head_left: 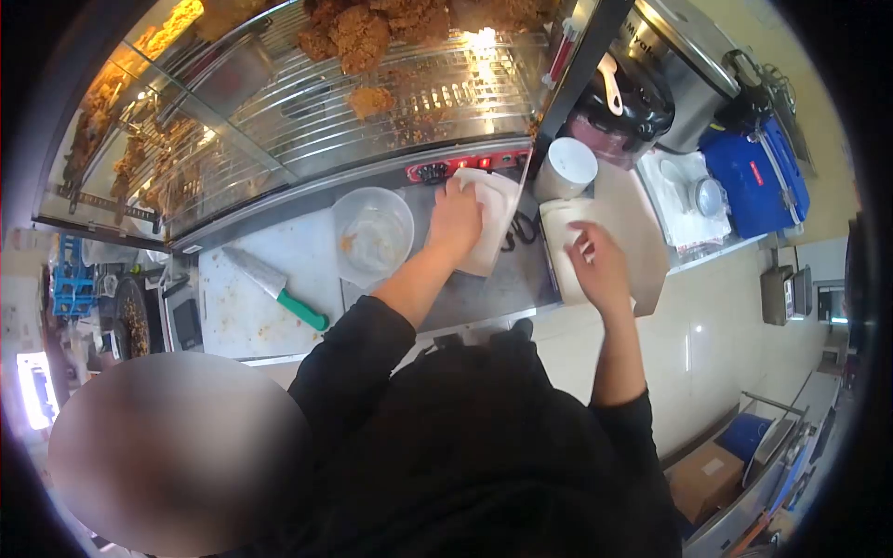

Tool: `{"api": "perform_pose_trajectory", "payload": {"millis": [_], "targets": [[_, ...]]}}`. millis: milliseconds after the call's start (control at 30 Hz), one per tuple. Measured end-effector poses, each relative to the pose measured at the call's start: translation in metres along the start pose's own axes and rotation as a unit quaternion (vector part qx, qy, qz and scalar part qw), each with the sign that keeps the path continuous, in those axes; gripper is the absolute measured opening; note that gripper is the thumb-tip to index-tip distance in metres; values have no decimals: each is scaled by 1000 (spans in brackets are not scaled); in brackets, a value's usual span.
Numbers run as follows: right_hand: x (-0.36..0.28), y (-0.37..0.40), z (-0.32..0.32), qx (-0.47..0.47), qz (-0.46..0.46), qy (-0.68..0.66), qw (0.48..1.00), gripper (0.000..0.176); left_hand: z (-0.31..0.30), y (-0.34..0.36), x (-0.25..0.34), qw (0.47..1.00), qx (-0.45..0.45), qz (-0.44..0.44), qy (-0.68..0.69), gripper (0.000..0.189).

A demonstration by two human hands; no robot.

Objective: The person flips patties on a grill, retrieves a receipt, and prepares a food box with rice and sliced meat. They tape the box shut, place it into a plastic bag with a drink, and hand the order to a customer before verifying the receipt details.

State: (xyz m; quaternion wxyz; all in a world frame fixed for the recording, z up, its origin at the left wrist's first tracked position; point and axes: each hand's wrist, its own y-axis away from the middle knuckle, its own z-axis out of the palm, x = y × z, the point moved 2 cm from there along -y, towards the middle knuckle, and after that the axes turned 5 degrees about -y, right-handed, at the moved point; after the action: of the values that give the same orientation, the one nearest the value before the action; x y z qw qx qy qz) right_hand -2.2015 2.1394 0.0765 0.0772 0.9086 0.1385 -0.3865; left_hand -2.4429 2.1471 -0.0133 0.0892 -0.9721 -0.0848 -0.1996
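Observation:
Near the counter's middle, my left hand (456, 220) rests on a white paper bag (488, 237), its fingers bent over the upper part. My right hand (597, 263) is over a stack of pale paper (561, 249) beside a brown cardboard box (619, 209); its thumb and fingers are curled but apart, with nothing visible between them. A white round tub (570, 167) stands just above the stack. Left of my left hand is a clear round plastic bowl (374, 232) with some crumbs inside. A green-handled knife (279, 290) lies on the white cutting board (237, 321).
A heated display case (279, 121) with fried chicken (358, 42) on racks runs along the back. At the right are a black cooker (642, 102) and a blue box (744, 181). A blurred round shape (177, 451) covers the lower left.

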Motion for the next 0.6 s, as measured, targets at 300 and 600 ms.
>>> {"api": "perform_pose_trajectory", "payload": {"millis": [300, 600], "targets": [[-41, 96, -26, -255, -69, -181, 947, 32, -106, 97, -15, 968, 77, 63, 231, 24], [-156, 101, -104, -439, -681, -439, 389, 30, -125, 161, -81, 985, 26, -173, -3, 21]]}}
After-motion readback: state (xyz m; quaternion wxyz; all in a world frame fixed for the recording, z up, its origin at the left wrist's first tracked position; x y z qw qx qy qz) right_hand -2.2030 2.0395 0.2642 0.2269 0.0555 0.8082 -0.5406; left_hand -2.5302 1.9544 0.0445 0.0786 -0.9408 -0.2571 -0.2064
